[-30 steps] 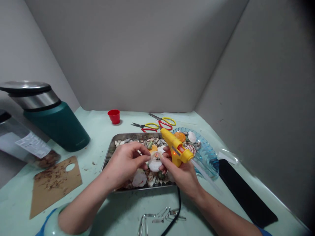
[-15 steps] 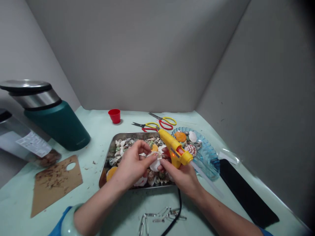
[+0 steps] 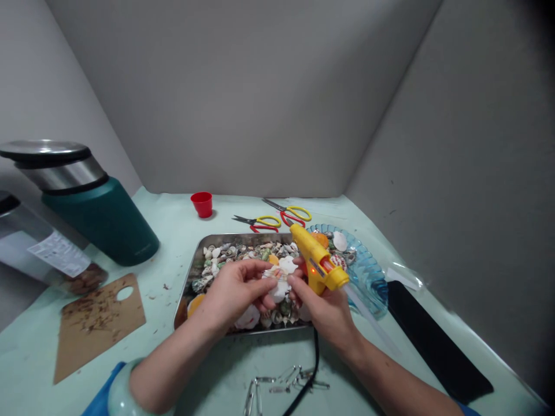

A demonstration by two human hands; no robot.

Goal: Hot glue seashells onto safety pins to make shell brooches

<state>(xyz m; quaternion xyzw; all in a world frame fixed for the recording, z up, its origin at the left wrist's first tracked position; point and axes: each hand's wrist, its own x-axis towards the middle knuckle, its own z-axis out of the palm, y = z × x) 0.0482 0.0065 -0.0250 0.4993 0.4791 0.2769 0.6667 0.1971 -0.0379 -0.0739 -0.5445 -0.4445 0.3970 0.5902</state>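
Left hand (image 3: 236,289) pinches a white shell (image 3: 277,287); right hand (image 3: 326,309), at 3 o'clock, grips the glue gun (image 3: 316,263); gluing judged pending.

Tray (image 3: 196,257) of shells (image 3: 234,252) at centre — scissors (image 3: 277,219) behind, dish (image 3: 369,271) right, flask (image 3: 97,216) far left.

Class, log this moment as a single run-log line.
left hand: pinches white shell | right hand: holds yellow glue gun | below: steel tray of shells
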